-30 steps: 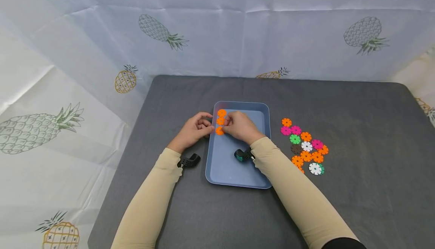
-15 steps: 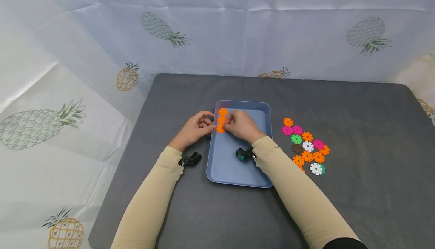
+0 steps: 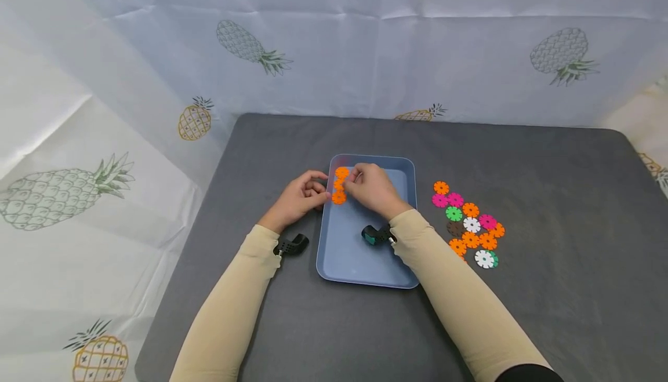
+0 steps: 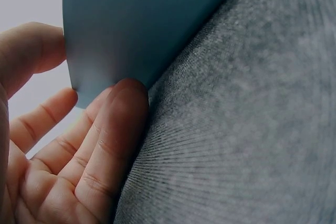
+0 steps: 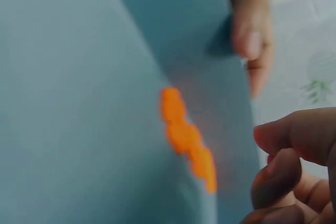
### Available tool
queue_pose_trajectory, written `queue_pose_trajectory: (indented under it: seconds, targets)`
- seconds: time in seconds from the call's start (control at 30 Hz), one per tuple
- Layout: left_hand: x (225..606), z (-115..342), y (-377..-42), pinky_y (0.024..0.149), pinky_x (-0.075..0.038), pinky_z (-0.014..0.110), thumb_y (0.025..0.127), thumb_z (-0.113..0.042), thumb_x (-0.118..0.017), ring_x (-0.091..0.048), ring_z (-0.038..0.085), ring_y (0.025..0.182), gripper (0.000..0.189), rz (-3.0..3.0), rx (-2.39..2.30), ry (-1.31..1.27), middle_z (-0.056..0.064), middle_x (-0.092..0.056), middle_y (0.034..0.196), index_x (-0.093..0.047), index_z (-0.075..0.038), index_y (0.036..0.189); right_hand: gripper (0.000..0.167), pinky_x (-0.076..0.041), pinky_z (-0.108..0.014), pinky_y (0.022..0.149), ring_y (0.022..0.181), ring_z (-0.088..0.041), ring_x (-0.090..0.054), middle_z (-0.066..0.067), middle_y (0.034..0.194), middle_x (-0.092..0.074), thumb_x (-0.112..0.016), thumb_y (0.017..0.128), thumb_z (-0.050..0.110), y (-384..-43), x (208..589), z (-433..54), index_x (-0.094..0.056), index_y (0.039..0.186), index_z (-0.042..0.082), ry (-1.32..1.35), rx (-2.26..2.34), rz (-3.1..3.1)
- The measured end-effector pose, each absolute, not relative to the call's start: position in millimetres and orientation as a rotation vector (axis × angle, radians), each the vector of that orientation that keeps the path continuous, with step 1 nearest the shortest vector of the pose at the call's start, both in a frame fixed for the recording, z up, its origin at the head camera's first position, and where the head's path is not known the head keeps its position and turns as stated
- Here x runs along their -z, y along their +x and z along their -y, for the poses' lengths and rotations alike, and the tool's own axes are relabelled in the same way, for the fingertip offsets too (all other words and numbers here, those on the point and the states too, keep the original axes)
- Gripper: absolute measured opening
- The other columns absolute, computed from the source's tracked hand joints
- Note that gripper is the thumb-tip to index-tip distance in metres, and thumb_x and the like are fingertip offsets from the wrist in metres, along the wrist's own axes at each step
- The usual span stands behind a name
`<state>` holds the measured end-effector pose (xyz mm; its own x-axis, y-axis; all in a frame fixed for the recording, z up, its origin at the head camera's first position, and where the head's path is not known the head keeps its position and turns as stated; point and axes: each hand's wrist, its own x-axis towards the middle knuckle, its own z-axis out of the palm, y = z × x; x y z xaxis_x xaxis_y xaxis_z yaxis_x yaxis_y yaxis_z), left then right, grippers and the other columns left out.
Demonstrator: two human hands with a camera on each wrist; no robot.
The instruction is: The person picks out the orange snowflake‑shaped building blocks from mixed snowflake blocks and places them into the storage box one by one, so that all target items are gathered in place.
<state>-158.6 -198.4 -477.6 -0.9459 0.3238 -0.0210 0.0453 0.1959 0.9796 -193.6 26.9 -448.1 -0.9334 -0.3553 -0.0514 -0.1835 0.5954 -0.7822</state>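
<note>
A row of three orange notched discs (image 3: pixel 339 197) lies along the left side of the blue tray (image 3: pixel 360 254), edge to edge. My left hand (image 3: pixel 300 196) grips the tray's left rim, thumb over the edge and fingers against the outer wall, as the left wrist view shows. Just right of the row, my right hand (image 3: pixel 373 188) hovers over the tray. In the right wrist view its thumb and fingers (image 5: pixel 278 179) are loosely bent and apart from the discs, with nothing visible between them. That view is blurred.
Right of the tray, several loose notched discs (image 3: pixel 471 239) in orange, pink, green, white and brown lie on the grey table (image 3: pixel 563 208); the right sleeve (image 3: pixel 449 277) passes close to them. Some discs overlap. A pineapple-print cloth (image 3: pixel 334 63) hangs behind.
My right hand has drawn back from the nearest orange disc and moved slightly up and right, uncovering it. The row has straightened a little. My left hand stays at the rim.
</note>
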Motion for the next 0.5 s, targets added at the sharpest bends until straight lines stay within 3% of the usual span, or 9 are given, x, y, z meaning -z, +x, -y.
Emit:
queue_pose_trajectory:
  seconds: [0.5]
  targets:
    - [477.8, 198.2, -158.3, 0.074, -0.057, 0.027, 0.1, -0.003, -0.068, -0.065, 0.012, 0.075, 0.045, -2.25, -1.834, 0.375, 0.02, -0.071, 0.102, -0.051, 0.007, 0.14, 0.013, -0.04, -0.032, 0.052, 0.051, -0.02, -0.048, -0.002, 0.061, -0.051, -0.067, 0.1, 0.022, -176.4, 407.4, -40.4, -0.068, 0.098, 0.009, -0.598, 1.265, -2.578]
